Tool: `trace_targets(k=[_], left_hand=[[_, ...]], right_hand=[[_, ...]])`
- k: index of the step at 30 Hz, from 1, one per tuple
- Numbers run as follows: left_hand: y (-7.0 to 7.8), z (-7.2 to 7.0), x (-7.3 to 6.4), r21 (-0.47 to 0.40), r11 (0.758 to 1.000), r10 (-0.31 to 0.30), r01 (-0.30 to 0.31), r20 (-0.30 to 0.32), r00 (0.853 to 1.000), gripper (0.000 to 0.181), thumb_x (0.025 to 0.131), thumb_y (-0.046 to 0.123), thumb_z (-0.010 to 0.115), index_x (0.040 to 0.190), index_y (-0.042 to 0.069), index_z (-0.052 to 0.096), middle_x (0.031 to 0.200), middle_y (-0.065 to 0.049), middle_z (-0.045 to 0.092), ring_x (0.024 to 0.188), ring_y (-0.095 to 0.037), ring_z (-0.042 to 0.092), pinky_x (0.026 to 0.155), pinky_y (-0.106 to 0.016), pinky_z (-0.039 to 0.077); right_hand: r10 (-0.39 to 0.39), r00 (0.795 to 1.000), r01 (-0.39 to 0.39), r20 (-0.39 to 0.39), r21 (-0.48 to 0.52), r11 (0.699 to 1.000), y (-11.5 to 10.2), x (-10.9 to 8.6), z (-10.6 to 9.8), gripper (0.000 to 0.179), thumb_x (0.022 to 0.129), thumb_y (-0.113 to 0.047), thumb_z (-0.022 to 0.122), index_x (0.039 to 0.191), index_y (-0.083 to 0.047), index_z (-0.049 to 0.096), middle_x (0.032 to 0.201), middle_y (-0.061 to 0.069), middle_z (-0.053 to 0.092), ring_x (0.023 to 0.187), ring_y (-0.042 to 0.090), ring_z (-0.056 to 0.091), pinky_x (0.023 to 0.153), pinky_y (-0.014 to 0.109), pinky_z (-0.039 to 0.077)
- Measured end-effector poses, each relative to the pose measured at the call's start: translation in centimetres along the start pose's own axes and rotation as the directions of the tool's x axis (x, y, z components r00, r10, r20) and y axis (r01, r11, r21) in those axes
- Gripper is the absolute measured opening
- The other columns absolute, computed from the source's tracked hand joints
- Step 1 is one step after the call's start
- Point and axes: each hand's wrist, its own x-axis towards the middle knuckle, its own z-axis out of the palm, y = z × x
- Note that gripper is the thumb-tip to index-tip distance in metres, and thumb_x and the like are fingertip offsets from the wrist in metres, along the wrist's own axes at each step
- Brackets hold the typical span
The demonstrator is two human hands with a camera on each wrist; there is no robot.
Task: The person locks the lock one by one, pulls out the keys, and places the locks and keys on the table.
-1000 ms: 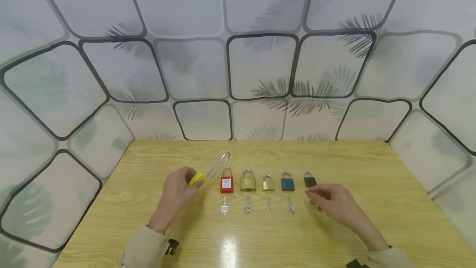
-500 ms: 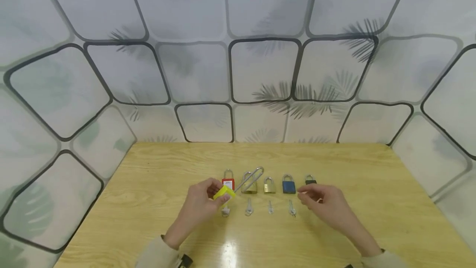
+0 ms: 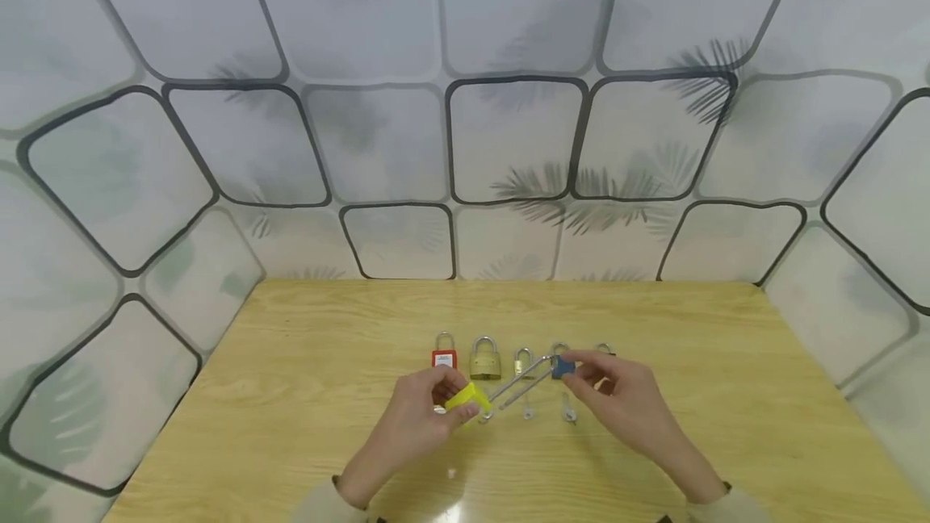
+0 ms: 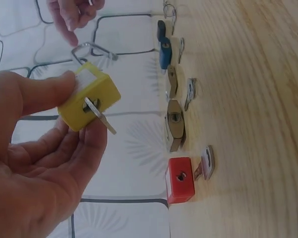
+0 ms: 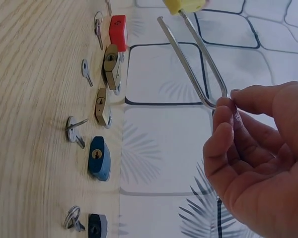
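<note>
A yellow padlock (image 4: 92, 94) with a long metal shackle (image 5: 188, 59) is raised over the table. My left hand (image 3: 425, 410) grips its body between thumb and fingers. A key (image 4: 100, 115) stands in the keyhole on its underside. One leg of the shackle sits in the body, while the other leg's end is free. By the shackle's bent end is my right hand (image 3: 625, 394), its fingertips right at the bend and thumb and forefinger parted in the head view. Behind the hands a red padlock (image 3: 444, 357), two brass padlocks and a blue padlock (image 5: 99, 158) stand in a row.
A dark padlock (image 5: 97, 226) ends the row on the right, partly hidden by the right hand in the head view. Keys lie in front of the padlocks, among them one near the red padlock (image 4: 207, 162). A patterned backdrop (image 3: 508, 135) rises behind the wooden table (image 3: 291, 345).
My left hand has carried the yellow padlock rightward and nearer to me, in front of the row. My right hand has moved left, from near the dark padlock to the shackle's bend.
</note>
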Motion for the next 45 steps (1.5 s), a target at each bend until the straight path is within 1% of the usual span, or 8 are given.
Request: trace_targets(k=[4,7,16,23,27,34,40,45], left_hand=[[0.0,0.6,0.1,-0.013,1.0,0.014,-0.014,0.025,1.0,0.021,0.088,0.025,0.081,0.101,0.012,0.07,0.096,0.002,0.071,0.086,-0.007,0.065,0.08,-0.024,0.057],[-0.1,1.0,0.0,-0.018,1.0,0.008,-0.008,0.017,1.0,0.022,0.088,0.027,0.081,0.101,0.013,0.07,0.097,0.002,0.072,0.088,-0.008,0.064,0.081,-0.024,0.056],[-0.1,2.0,-0.1,-0.075,0.997,-0.021,0.02,-0.017,1.0,0.019,0.088,0.025,0.081,0.099,0.014,0.069,0.094,0.004,0.072,0.087,-0.007,0.066,0.082,-0.022,0.057],[0.1,2.3,0.1,-0.097,0.995,-0.025,0.023,-0.02,0.999,0.018,0.089,0.023,0.08,0.099,0.013,0.069,0.095,0.002,0.073,0.087,-0.007,0.067,0.082,-0.022,0.057],[0.2,2.6,0.1,-0.133,0.991,-0.034,0.034,0.002,0.999,0.021,0.089,0.025,0.08,0.102,0.01,0.07,0.096,0.0,0.072,0.088,-0.008,0.066,0.082,-0.021,0.058],[0.4,2.9,-0.1,-0.224,0.971,-0.072,0.081,0.049,0.996,0.025,0.09,0.025,0.079,0.104,0.007,0.07,0.096,-0.003,0.072,0.084,-0.009,0.067,0.078,-0.019,0.058],[0.6,3.2,-0.1,-0.318,0.942,-0.083,0.107,0.088,0.993,0.026,0.089,0.023,0.08,0.105,0.005,0.069,0.098,-0.006,0.072,0.085,-0.012,0.068,0.077,-0.019,0.058],[0.7,3.6,-0.1,-0.371,0.922,-0.077,0.11,0.104,0.992,0.024,0.087,0.019,0.081,0.101,0.004,0.07,0.095,-0.006,0.073,0.081,-0.012,0.068,0.075,-0.02,0.058]], right_hand=[[-0.03,1.0,0.029,-0.007,-0.051,0.998,-0.3,0.4,0.2,0.022,0.092,-0.009,0.076,0.113,-0.014,0.077,0.084,-0.004,0.075,0.069,-0.003,0.06,0.058,0.02,0.053],[-0.037,0.999,0.037,0.001,-0.079,0.996,-0.7,0.9,0.2,0.021,0.092,-0.008,0.076,0.112,-0.012,0.077,0.087,-0.003,0.077,0.069,-0.003,0.061,0.057,0.02,0.052],[0.018,0.999,-0.014,0.028,-0.122,0.992,-1.2,1.6,0.0,0.017,0.092,-0.008,0.075,0.108,-0.012,0.078,0.084,-0.005,0.076,0.069,-0.002,0.062,0.06,0.02,0.054],[0.028,0.999,-0.026,0.025,-0.104,0.994,-1.3,1.7,-0.3,0.015,0.095,-0.013,0.073,0.109,-0.012,0.077,0.085,-0.004,0.077,0.069,0.003,0.065,0.058,0.02,0.052],[0.033,0.999,-0.033,0.01,-0.08,0.996,-1.5,1.7,-0.3,0.015,0.097,-0.017,0.072,0.11,-0.013,0.077,0.092,0.0,0.079,0.071,0.004,0.069,0.058,0.02,0.052],[0.08,0.996,-0.081,-0.025,-0.041,0.996,-2.3,1.5,0.1,0.017,0.097,-0.021,0.071,0.112,-0.013,0.075,0.101,0.002,0.079,0.075,0.005,0.068,0.061,0.02,0.055],[0.057,0.994,-0.059,-0.09,-0.028,0.998,-2.8,1.7,0.4,0.015,0.096,-0.02,0.073,0.109,-0.014,0.075,0.101,0.001,0.079,0.083,0.004,0.068,0.067,0.02,0.056],[0.058,0.994,-0.057,-0.096,0.008,0.998,-3.3,1.9,0.4,0.013,0.096,-0.02,0.073,0.108,-0.015,0.076,0.101,0.0,0.078,0.088,0.003,0.068,0.071,0.019,0.057]])
